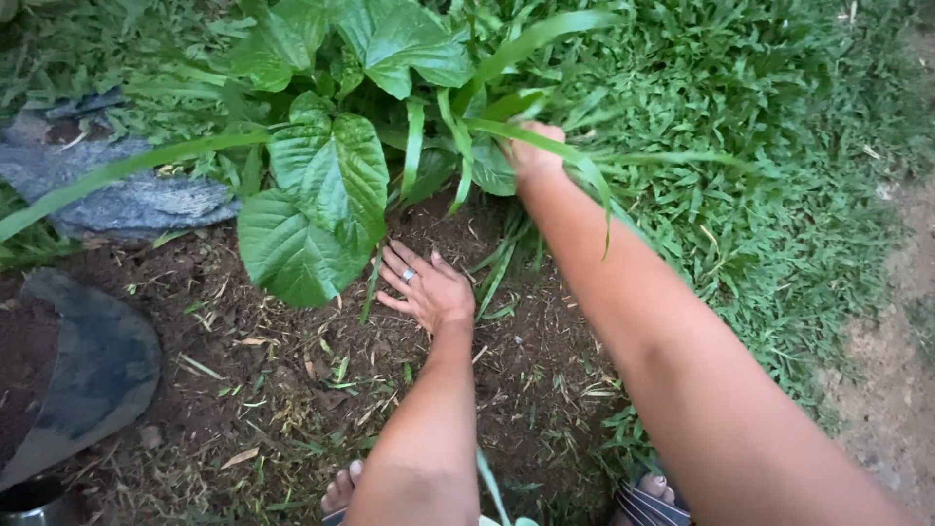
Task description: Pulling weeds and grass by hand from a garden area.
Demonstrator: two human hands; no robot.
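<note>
My left hand [426, 285] lies flat on dark soil [292, 390], fingers spread, a ring on one finger, just under a broad-leaved green plant [331, 175]. Its fingertips reach the base of the plant's big leaves. My right hand [531, 154] is stretched further out and is closed around a bunch of long grass blades [506, 131] beside the plant. The blades arch over my fist and forearm, hiding most of the fingers.
Thick grass [740, 166] covers the right side, with a bare dirt strip [896, 370] at the far right. A grey stone [117, 195] lies at the left and a dark curved pot shard [88, 370] lower left. My sandalled feet [341, 492] show at the bottom.
</note>
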